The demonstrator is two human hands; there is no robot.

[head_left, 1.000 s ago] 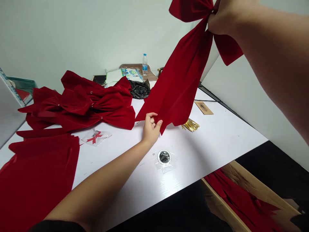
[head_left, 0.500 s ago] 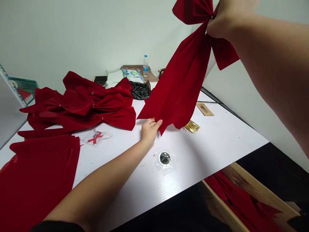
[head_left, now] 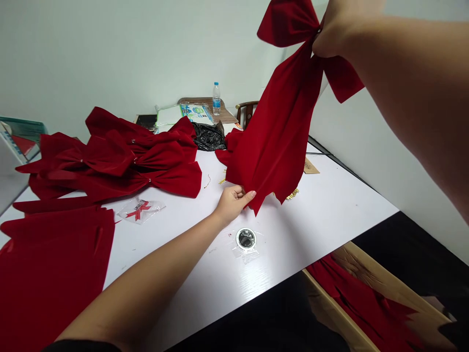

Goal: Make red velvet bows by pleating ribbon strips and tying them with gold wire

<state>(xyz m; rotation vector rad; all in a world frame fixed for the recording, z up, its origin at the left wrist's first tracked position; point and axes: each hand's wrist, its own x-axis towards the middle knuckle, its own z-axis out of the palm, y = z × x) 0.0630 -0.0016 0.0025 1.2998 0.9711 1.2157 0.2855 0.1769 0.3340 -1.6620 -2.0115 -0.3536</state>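
A large red fabric bow (head_left: 276, 122) hangs over the white table (head_left: 330, 210), its loops at the top and its tails pointing down. My right hand (head_left: 331, 34), at the upper right, is closed on the bow's pinched centre; its fingers are mostly hidden. Lower down, my left hand (head_left: 234, 203) pinches the bottom edge of a tail between thumb and fingers. Gold twist ties (head_left: 293, 194) show partly behind the tails. On the left lie several finished red bows (head_left: 110, 156) in a pile, with flat red fabric (head_left: 54, 274) stacked nearer.
A clear plastic bag (head_left: 141, 210) with a red ribbon print lies mid-table, beyond a taped round grommet (head_left: 246, 239). Farther back are a black plastic bag (head_left: 208, 137) and a water bottle (head_left: 216, 100). An open carton (head_left: 342, 313) with red fabric stands below the table's right edge.
My left hand has shifted slightly right along the tail edge, and the tails hang more gathered. My right hand still grips the bow's centre. The view has turned slightly.
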